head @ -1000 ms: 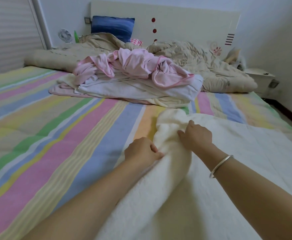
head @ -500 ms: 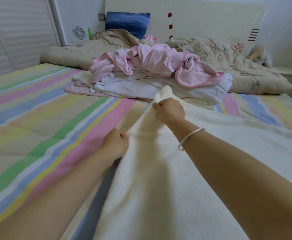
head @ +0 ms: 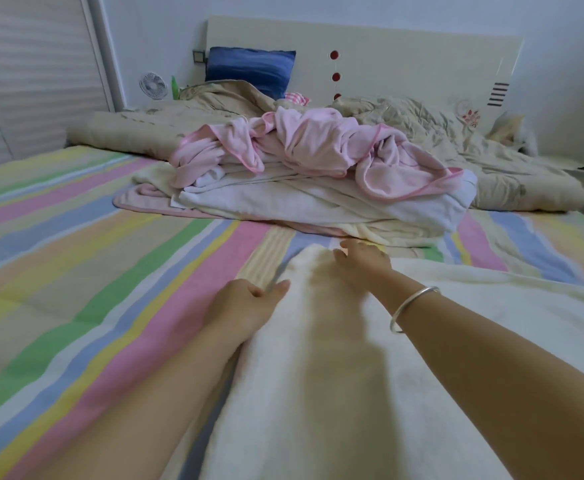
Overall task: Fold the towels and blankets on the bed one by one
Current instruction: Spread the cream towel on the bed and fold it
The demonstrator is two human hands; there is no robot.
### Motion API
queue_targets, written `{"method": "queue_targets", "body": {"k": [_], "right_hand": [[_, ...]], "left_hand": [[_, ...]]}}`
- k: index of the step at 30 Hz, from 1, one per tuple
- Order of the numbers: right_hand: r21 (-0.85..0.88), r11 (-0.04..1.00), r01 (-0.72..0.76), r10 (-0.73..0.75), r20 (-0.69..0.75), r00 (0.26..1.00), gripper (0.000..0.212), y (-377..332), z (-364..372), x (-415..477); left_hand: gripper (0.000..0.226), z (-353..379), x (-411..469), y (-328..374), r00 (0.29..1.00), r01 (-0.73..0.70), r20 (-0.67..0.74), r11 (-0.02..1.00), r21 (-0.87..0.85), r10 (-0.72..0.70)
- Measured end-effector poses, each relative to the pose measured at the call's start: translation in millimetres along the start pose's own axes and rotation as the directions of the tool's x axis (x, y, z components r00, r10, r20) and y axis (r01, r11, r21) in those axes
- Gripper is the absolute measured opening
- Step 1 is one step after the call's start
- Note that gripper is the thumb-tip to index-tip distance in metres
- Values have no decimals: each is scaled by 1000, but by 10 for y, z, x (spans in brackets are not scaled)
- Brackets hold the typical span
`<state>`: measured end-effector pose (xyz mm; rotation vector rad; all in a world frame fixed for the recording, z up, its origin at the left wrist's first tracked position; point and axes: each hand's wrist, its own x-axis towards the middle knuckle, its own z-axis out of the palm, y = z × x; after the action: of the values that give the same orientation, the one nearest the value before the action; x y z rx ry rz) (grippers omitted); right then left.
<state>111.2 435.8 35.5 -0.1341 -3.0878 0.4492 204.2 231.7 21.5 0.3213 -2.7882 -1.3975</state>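
A large cream-white blanket [head: 439, 375] lies spread over the right half of the striped bed [head: 76, 271]. My left hand [head: 245, 303] rests at the blanket's left edge, thumb and fingers touching the fabric. My right hand [head: 363, 259] lies flat on the blanket's far corner, fingers stretched forward. A silver bangle [head: 411, 308] sits on my right wrist. Beyond the hands is a heap of unfolded laundry: a crumpled pink towel [head: 318, 143] on top of white and cream towels [head: 318, 202].
A beige quilt [head: 491, 161] is bunched across the head of the bed below the cream headboard [head: 404, 60]. A blue pillow [head: 249, 67] leans there. A small fan [head: 152, 85] stands at the back left beside a white slatted wardrobe door [head: 24, 71].
Both hands held the blanket's corner lifted half a second ago. Now the corner is down flat on the bed, farther forward, and both hands have loosened on it.
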Motion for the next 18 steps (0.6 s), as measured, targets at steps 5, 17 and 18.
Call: {"method": "queue_targets", "body": {"k": [5, 17, 18], "right_hand": [[-90, 995, 44, -33, 111, 993, 60, -19, 33, 228], [51, 968, 247, -247, 1, 969, 10, -156, -90, 554], [57, 963, 262, -256, -99, 962, 10, -215, -103, 600]], "left_hand": [[54, 221, 335, 162, 998, 37, 47, 996, 86, -41], [23, 526, 923, 287, 990, -134, -37, 989, 54, 137], [19, 537, 959, 321, 979, -160, -107, 981, 105, 171]]}}
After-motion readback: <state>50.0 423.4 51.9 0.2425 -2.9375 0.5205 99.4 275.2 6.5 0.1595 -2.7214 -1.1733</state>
